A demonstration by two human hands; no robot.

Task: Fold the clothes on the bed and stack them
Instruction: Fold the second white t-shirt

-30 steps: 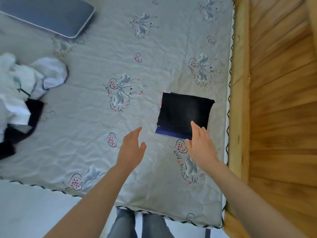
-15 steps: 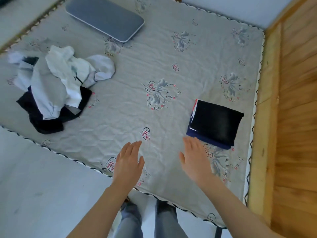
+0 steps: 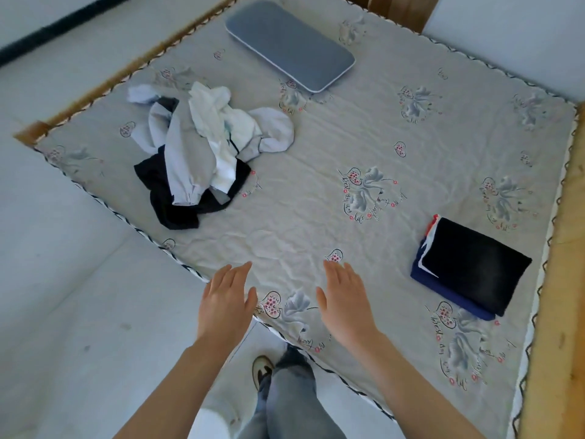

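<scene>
Both hands empty and spread flat, palms down, over the near edge of the bed (image 3: 364, 128): left hand (image 3: 226, 304) right at the mattress border, right hand (image 3: 345, 299) just beside it over the sheet, fingers loosely apart, gripping nothing. Cannot tell whether hovering or touching the sheet.

Unfolded clothes heap (image 3: 202, 153) at the far left of the bed: pale grey-blue pieces and a white one tangled on top, a black garment underneath poking out at the near side. Folded stack (image 3: 468, 267) at the near right, close to the wooden side rail (image 3: 563, 280): black piece on top, dark blue beneath, a sliver of white and red at its left end. Grey pillow (image 3: 289, 45) at the far side, well apart from both.

Likely step: reaching across for the next garment from the heap.

Risks from here:
- Sleeves and legs knotted together, so pulling one piece probably drags others along, possibly off the left edge onto the floor.
- Long reach from this stance; grabbing only a corner leaves the garment twisted for folding.
- Stack sits near the rail; a careless drop of the next folded item could skew the top layer or nudge it against the wood.
</scene>
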